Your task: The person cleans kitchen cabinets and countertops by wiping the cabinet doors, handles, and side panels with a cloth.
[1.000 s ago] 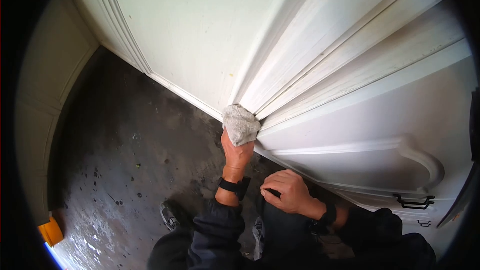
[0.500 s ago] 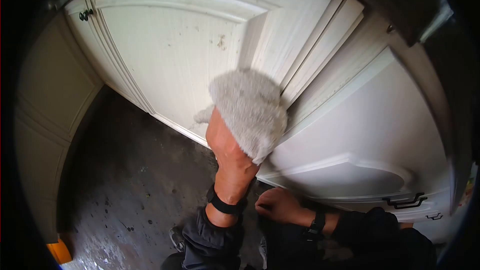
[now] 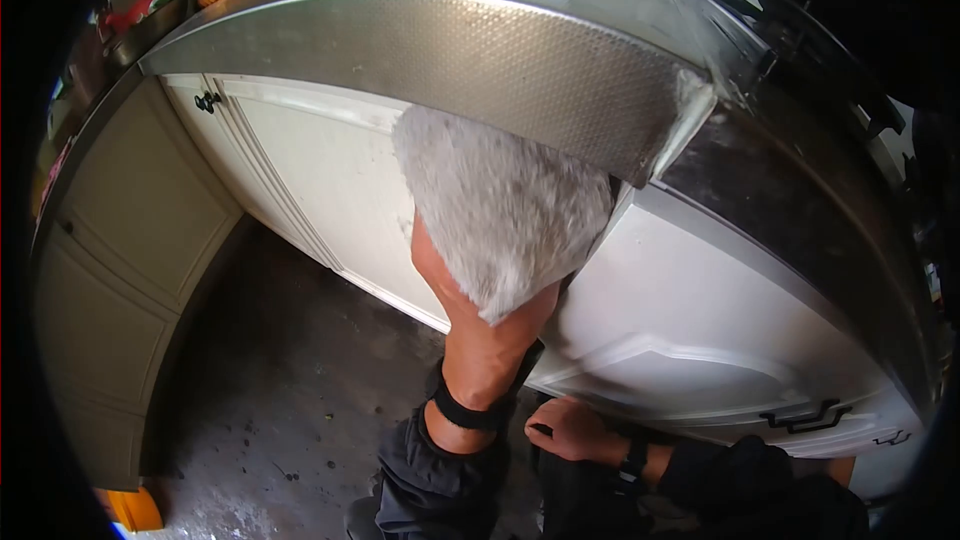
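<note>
Near the centre of the view, reaching a little towards 12 o'clock, a shaggy pale-grey cloth (image 3: 510, 205) lies over the fingers of the left hand (image 3: 458, 300) and reaches up to the lower edge of a dimpled silver metal counter edge (image 3: 430, 40). The left hand has hold of the cloth from beneath, its back and wrist showing on the 6 o'clock side; the fingers are hidden, so how far open they are cannot be told. A black wristband (image 3: 468, 412) circles that wrist.

Towards 5 o'clock, the right hand (image 3: 568, 430) is curled into a loose fist, apart from the cloth; the dark gap beside its thumb is probably shadow, though the view there is poor.

An off-white framed cabinet door (image 3: 320, 170) stands at 10 o'clock from the cloth, with small black round knobs (image 3: 207, 102) farther out. A glossy white panel with a raised curved moulding (image 3: 680, 290) lies at 4 o'clock, bearing a black bar handle (image 3: 808, 420) near its lower edge. A dark, wet-looking floor (image 3: 290, 380) spreads out towards 8 o'clock.
</note>
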`<state>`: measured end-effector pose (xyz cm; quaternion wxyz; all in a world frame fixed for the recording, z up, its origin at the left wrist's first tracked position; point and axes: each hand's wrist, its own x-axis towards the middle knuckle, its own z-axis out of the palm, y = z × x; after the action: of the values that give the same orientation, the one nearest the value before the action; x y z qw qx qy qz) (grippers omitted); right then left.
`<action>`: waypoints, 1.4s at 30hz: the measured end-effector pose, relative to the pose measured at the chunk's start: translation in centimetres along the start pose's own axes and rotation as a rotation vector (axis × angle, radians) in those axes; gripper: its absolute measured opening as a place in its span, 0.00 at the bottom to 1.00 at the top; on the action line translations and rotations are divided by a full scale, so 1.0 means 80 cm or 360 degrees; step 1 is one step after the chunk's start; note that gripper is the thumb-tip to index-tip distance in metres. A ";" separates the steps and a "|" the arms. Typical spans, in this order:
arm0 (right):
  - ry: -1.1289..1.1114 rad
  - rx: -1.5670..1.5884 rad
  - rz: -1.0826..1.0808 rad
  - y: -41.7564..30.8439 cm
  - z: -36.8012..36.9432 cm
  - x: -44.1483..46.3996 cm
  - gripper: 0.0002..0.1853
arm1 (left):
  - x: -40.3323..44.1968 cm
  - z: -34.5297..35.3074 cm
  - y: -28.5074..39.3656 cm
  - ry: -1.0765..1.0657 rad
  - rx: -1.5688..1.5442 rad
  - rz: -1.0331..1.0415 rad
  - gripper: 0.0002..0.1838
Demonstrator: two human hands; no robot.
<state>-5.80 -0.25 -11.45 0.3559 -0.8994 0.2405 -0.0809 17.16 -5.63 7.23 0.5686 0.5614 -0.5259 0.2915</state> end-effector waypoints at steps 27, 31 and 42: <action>0.0070 0.0007 -0.0023 -0.006 0.011 0.009 0.10 | 0.060 -0.023 -0.094 0.0126 0.0021 -0.0467 0.12; 0.0052 0.0009 -0.0100 -0.007 0.015 0.026 0.11 | 0.041 -0.033 -0.083 0.0083 0.0324 -0.0013 0.17; 0.0009 0.0030 -0.0061 0.004 0.018 0.038 0.10 | 0.073 -0.053 -0.197 0.0176 0.0309 0.0162 0.19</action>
<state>-2.83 -1.07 -12.75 0.3621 -0.9003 0.2233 -0.0925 34.48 -6.33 8.16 0.5240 0.5696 -0.4908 0.4001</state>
